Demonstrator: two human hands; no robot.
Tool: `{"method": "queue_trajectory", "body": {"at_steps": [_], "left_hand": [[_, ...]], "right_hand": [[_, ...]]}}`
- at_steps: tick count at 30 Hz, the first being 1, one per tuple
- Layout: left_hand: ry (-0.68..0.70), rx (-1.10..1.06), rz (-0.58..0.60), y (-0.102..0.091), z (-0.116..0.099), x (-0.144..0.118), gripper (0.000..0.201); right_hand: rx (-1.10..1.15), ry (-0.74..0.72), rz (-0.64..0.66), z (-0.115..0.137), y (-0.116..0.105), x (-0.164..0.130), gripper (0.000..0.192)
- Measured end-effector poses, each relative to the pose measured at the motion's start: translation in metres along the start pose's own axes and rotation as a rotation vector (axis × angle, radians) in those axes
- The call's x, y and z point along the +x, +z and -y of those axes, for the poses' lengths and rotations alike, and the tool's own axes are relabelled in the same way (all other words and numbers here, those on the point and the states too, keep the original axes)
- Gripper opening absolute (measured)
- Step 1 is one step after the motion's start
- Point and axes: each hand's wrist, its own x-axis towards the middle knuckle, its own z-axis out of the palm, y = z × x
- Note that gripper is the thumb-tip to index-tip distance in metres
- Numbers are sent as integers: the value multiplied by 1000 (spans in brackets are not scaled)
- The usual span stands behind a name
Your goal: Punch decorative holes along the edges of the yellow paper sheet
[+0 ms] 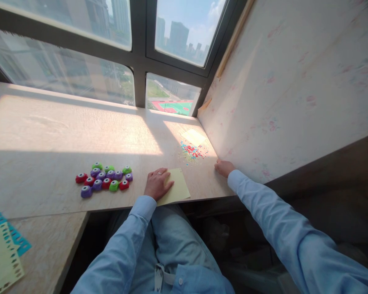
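Note:
My left hand [157, 183], with a ring on one finger, lies flat on a pale yellow sheet of paper [179, 188] at the front edge of the ledge. Over at the right, beside the wall, my right hand [224, 168] has its fingers curled together. Whatever they hold, if anything, is hidden. Between the hands and farther back lies a scatter of tiny red, blue and yellow paper cut-outs [192, 151]. Left of my left hand stands a cluster of several small craft punches [86, 191] in purple, red and green.
Another pale yellow sheet [194, 137] lies behind the cut-outs. Yellow paper with punched edges [1, 255] and blue punched paper [20, 238] rest on a lower surface at the left. A papered wall [294, 94] bounds the right side; window frames [140, 61] stand behind.

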Motion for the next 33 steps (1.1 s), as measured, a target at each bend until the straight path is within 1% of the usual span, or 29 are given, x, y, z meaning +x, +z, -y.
{"method": "queue_trajectory", "body": {"at_steps": [5,9,13,16,22,25,28,30,33], "left_hand": [[-1,1,2,0,0,0,31],[2,-3,-3,0,0,0,31],[-3,-15,-6,0,0,0,30],[-3,-13,-8,1,0,0,30],[6,-12,-8,2,2,0,31],[4,-14,-9,2,1,0,30],[4,-12,-10,2,1,0,30],[6,-12,-11,2,1,0,30],[4,-7,-9,3,2,0,30]], "right_hand": [[-17,-50,10,-3,-1,4,34],[-3,-63,-1,-7,3,8,32],[47,-55,-39,-10,8,7,28],[121,-34,-90,-11,9,4,24],[384,-9,-212,-22,6,-1,19],[555,-9,-250,-27,7,-1,15],[750,19,-286,-26,8,-1,14],[893,37,-297,-22,9,-2,21],[1092,36,-296,-14,9,-4,38]]}}
